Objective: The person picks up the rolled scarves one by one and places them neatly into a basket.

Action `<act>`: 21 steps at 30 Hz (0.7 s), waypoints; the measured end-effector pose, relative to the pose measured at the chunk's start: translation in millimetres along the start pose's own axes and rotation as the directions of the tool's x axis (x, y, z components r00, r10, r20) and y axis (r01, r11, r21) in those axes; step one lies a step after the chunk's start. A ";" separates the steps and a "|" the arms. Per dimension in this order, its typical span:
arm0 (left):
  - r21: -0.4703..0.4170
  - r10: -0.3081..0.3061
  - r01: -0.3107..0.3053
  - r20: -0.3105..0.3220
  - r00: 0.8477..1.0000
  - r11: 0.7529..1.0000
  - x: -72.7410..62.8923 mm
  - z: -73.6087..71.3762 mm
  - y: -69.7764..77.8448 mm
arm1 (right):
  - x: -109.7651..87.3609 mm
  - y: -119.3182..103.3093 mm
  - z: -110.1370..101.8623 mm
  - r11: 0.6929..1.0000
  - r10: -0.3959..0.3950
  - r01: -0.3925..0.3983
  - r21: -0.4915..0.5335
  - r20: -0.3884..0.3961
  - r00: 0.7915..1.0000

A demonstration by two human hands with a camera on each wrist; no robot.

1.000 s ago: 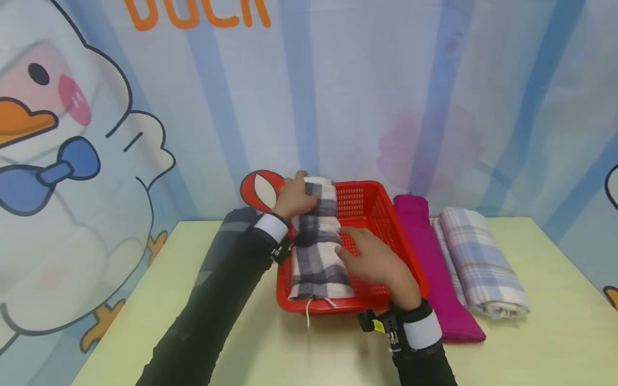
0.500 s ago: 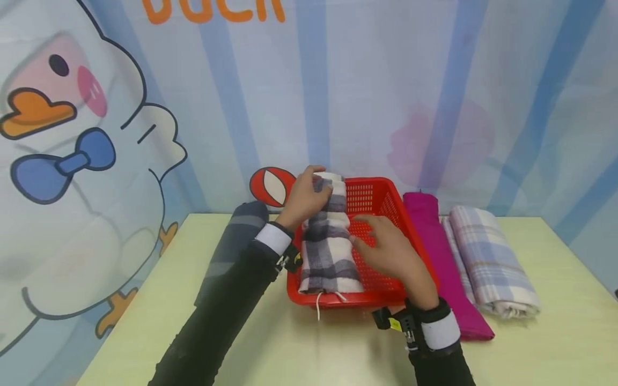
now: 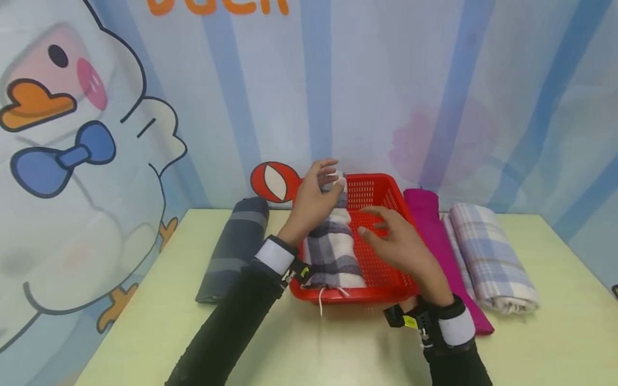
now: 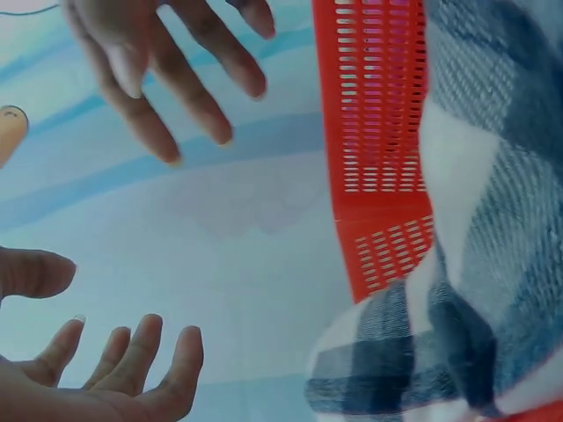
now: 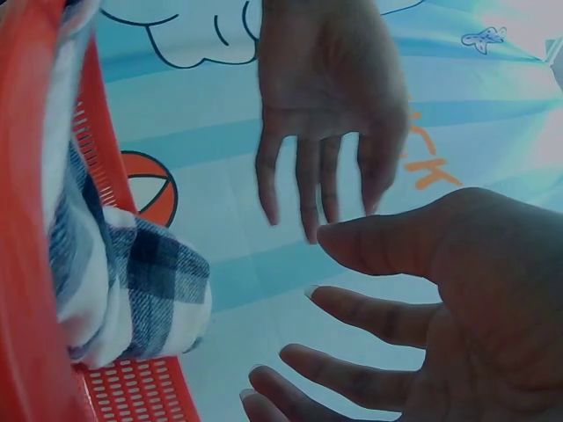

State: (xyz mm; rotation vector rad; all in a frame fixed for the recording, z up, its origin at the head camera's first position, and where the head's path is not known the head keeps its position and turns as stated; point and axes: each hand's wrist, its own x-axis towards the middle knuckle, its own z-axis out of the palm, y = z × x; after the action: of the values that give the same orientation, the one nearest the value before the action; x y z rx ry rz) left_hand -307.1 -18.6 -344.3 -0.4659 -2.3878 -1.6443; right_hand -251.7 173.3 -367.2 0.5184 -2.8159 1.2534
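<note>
A folded plaid cloth (image 3: 333, 246), white with grey and dark checks, lies along the left side of a red plastic basket (image 3: 386, 294). Two white strings hang from its near end over the basket's front rim. Above the cloth's far part is my left hand (image 3: 314, 202), fingers loosely bent, holding nothing. Over the right half of the basket hovers my right hand (image 3: 401, 246), its fingers spread and likewise holding nothing. Both wrist views show a gap between the hands and the plaid cloth (image 5: 154, 281). My left hand hides some of its far part in the head view.
Left of the basket lies a dark grey striped cloth roll (image 3: 236, 249), partly behind my left sleeve. A magenta folded cloth (image 3: 427, 220) lies close along the basket's right side. Beyond it is a pale blue and white plaid roll (image 3: 494, 257). A printed curtain (image 3: 367, 96) hangs behind the table.
My left hand has let go of the plaid cloth's far end and lifted off it. My right hand has drawn away to the right. The head view has shifted slightly.
</note>
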 end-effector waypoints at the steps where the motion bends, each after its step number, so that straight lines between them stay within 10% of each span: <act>1: -0.006 0.018 -0.018 -0.006 1.000 1.000 -1.7 0.7 1.4 | -0.6 0.7 -0.9 1.000 -0.004 0.004 -0.008 -0.004 1.000; 12: -0.097 0.123 -0.121 0.020 0.992 0.988 -16.4 9.5 5.4 | -5.5 15.8 -13.6 0.997 0.007 -0.012 -0.078 -0.063 0.998; 21: -0.185 0.056 -0.046 0.048 0.997 0.982 -27.5 15.9 3.2 | -5.9 21.2 -17.7 0.997 0.021 -0.027 -0.070 -0.096 0.995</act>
State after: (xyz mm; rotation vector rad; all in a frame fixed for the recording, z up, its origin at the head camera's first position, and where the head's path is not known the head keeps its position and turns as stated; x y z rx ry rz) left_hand -280.2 -6.6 -356.6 -0.6043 -2.2497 -1.8610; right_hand -254.8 201.1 -371.3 0.4113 -2.7834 1.1435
